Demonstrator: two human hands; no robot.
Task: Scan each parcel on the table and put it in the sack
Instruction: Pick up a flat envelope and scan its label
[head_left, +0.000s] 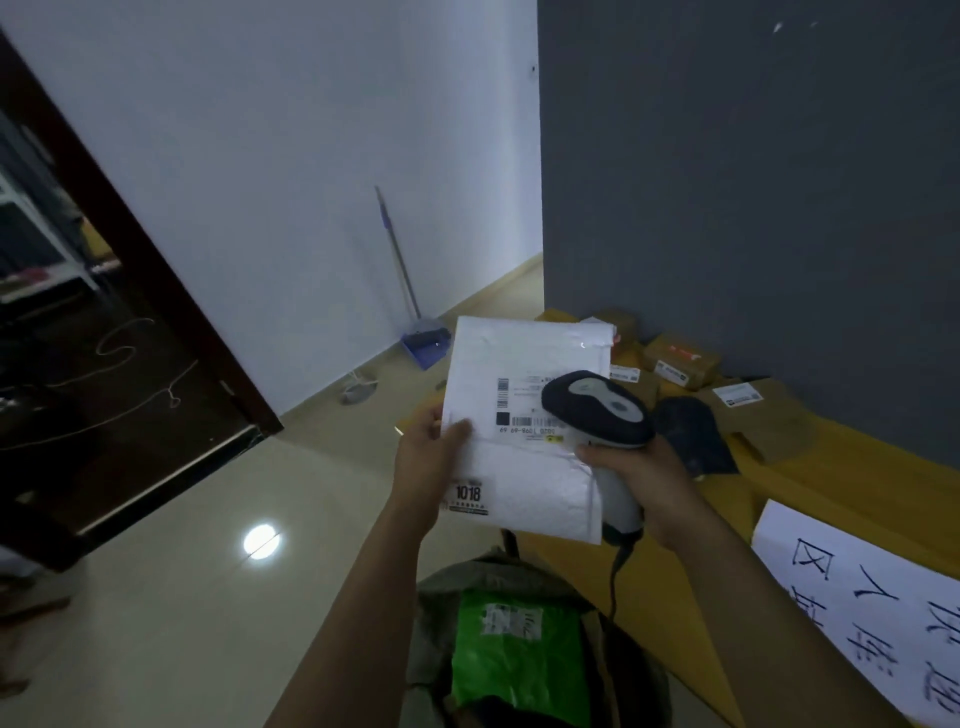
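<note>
Scanning step: white parcel (519, 467) held up over the sack (431, 623).
Head view: the left hand (431, 457) pinches the parcel's edge, and the right hand (644, 483) is wrapped round the scanner (597, 410), which is aimed at the label. Next, judging by this, the parcel drops beside the green parcel (514, 654); brown boxes (680, 361) wait on the table (831, 467).
</note>
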